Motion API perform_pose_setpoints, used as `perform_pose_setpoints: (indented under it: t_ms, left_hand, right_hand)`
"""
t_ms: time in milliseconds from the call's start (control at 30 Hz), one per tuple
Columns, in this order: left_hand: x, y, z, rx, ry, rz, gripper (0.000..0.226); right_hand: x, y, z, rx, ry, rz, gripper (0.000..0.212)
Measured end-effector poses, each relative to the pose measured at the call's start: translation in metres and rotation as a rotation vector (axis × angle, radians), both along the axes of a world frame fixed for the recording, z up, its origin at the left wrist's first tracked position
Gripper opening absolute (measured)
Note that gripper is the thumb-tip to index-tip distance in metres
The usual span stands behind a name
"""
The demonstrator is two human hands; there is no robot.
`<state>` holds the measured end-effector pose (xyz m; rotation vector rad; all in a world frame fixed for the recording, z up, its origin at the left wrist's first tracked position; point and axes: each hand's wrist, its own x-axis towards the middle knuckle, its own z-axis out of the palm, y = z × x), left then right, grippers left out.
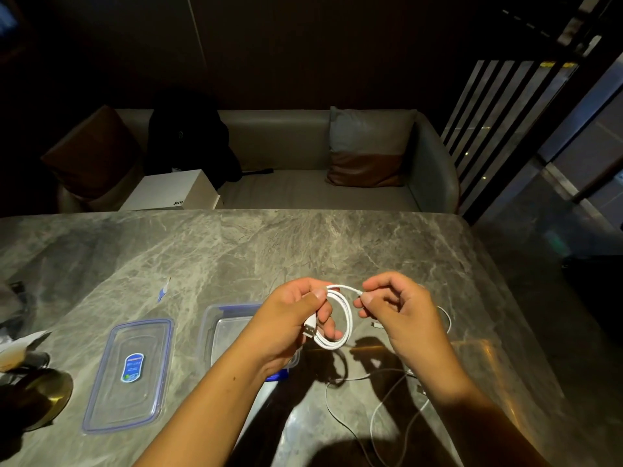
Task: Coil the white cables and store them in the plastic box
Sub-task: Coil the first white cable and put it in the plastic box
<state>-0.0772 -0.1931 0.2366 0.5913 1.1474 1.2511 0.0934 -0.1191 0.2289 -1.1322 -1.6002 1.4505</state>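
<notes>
At the lower centre of the frame a white cable (348,326) was held above the surface (269,251) as a small coil of a few loops. The left hand (296,318) was closed round the gathered loops, thumb pressed on top, with the USB plug (309,329) sticking out below the thumb. The strand at the top of the coil was pinched by the right hand (401,308) between thumb and forefinger. The plastic box (229,328) stood open just left of the coil, partly hidden under the left forearm, and its lid (129,372) was laid apart at the lower left. Loose white cables (381,409) were strewn at the lower right. For the step to be done well, each loop would best be matched in size and pinned under the left thumb, and the free tail fed without twist, so that a coil compact enough for the box was formed.
</notes>
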Motion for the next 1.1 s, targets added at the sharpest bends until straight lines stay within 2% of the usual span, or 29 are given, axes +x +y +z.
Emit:
perform_pose_setpoints:
  t_ms: [200, 300, 467, 600, 800, 933, 1033, 1100]
  left_hand:
    - [0.005, 0.000, 0.002, 0.032, 0.012, 0.051, 0.017]
    - [0.009, 0.000, 0.001, 0.029, 0.056, 0.089, 0.020]
    - [0.011, 0.000, -0.002, 0.000, 0.103, 0.139, 0.023]
    - [0.009, 0.000, -0.004, 0.014, 0.133, 0.159, 0.017]
    - [0.007, -0.001, -0.009, -0.003, 0.137, 0.160, 0.012]
    - [0.008, -0.001, -0.013, -0.011, 0.137, 0.166, 0.010]
    - [0.006, -0.001, -0.014, -0.013, 0.116, 0.181, 0.011]
    - [0.006, -0.001, -0.014, -0.004, 0.109, 0.176, 0.010]
  right_hand:
    - [-0.010, -0.008, -0.006, 0.024, -0.094, 0.045, 0.017]
    - [-0.012, -0.009, -0.007, -0.130, -0.042, 0.069, 0.014]
    - [-0.015, -0.012, -0.001, -0.426, 0.071, 0.073, 0.021]
    - [-0.014, -0.016, -0.001, -0.473, 0.086, 0.133, 0.007]
    - [-0.015, -0.014, 0.000, -0.586, 0.224, 0.103, 0.024]
    - [-0.016, -0.015, 0.003, -0.653, 0.260, 0.146, 0.029]
    - [-0.015, -0.017, 0.005, -0.675, 0.362, 0.204, 0.047]
    - [-0.015, -0.018, 0.005, -0.656, 0.338, 0.215, 0.050]
